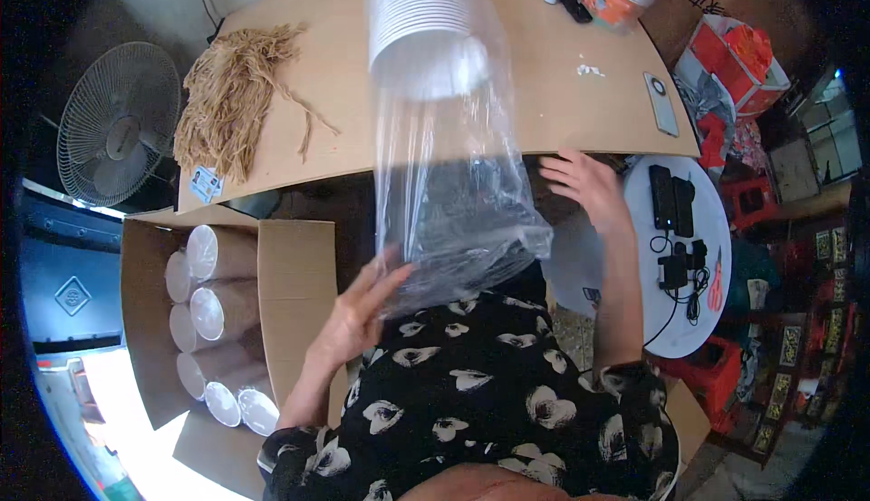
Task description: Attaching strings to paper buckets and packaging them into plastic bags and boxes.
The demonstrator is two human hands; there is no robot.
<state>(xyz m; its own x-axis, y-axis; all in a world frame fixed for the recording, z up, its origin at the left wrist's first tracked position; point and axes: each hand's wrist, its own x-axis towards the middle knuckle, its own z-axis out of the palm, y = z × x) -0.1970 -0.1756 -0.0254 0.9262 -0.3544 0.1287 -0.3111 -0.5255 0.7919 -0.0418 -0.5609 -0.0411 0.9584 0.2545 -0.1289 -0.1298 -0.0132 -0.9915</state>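
A long stack of white paper cups [421, 12] lies on the table inside a clear plastic bag [444, 184], wide mouths facing me. The bag's slack end hangs over the table's near edge toward my lap. Beside the lower left of that slack plastic is my left hand [358, 311], fingers apart and slightly blurred; whether it touches the film I cannot tell. My right hand [589, 188] is raised at the bag's right, apart from it, with fingers stretched out and nothing in them.
On the wooden table [562, 111] lie a bundle of tan twine [236, 93] and a phone [662, 102]. At left, a cardboard box [294, 274] holds several bagged cup stacks; a fan [118, 125] stands beyond. A round white stool [671, 329] at right carries black adapters and red scissors [716, 288].
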